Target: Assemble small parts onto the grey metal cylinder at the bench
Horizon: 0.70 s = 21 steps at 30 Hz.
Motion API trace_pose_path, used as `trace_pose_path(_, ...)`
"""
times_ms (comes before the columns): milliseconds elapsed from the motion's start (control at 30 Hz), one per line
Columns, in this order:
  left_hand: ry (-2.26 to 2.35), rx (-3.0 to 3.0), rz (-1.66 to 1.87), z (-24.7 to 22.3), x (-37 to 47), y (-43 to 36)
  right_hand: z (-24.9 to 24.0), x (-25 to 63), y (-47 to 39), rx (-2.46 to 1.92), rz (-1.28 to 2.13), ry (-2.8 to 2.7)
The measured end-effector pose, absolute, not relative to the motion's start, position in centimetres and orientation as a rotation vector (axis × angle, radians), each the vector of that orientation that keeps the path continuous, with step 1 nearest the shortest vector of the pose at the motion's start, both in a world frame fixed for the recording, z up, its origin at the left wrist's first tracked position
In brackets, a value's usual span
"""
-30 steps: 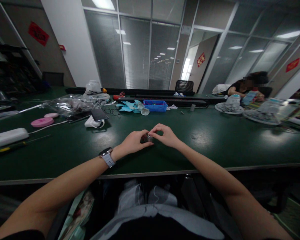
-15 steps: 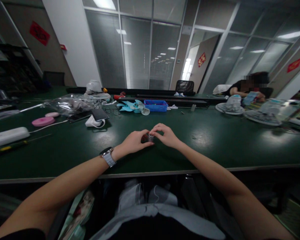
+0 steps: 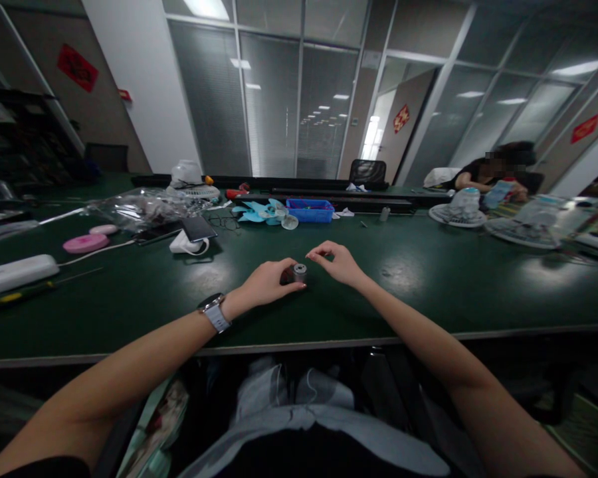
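A small silver metal cylinder point(image 3: 299, 273), with dark holes in its top face, stands upright on the green tabletop. My left hand point(image 3: 269, 281) is closed around it, thumb on the near side and fingers on the far side. To the right and slightly above, my right hand point(image 3: 337, 261) hangs apart from the cylinder with thumb and fingertips pinched together. Whatever may be between those fingertips is too small to make out.
Behind my hands stand a blue tray point(image 3: 309, 211) and light blue fan blades point(image 3: 262, 212). On the left lie a white charger point(image 3: 187, 243), a pink disc point(image 3: 85, 243), a power strip point(image 3: 17, 275) and a screwdriver point(image 3: 20, 296). Another person point(image 3: 498, 174) sits far right behind fan parts point(image 3: 461, 211).
My right hand has lifted off the cylinder's top and moved a little up and to the right, uncovering its top face. My left hand has stayed in place around it.
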State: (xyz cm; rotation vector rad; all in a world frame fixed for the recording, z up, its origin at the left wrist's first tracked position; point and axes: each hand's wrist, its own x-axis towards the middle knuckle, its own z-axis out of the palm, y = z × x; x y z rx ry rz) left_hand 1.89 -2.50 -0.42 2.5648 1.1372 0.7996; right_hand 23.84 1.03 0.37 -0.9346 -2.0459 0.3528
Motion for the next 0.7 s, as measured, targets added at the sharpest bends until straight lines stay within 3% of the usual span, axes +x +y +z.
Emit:
trace_pose_path(267, 1.132, 2.549, 0.814, -0.4, 1.9, -2.5, -0.8, 24.9, 2.2, -1.152, 0.537, -2.399)
trace_pose_path(700, 1.125, 2.553, 0.808, -0.4, 1.9, -2.6, -1.0, 24.9, 1.9, -1.038, 0.888, -2.245)
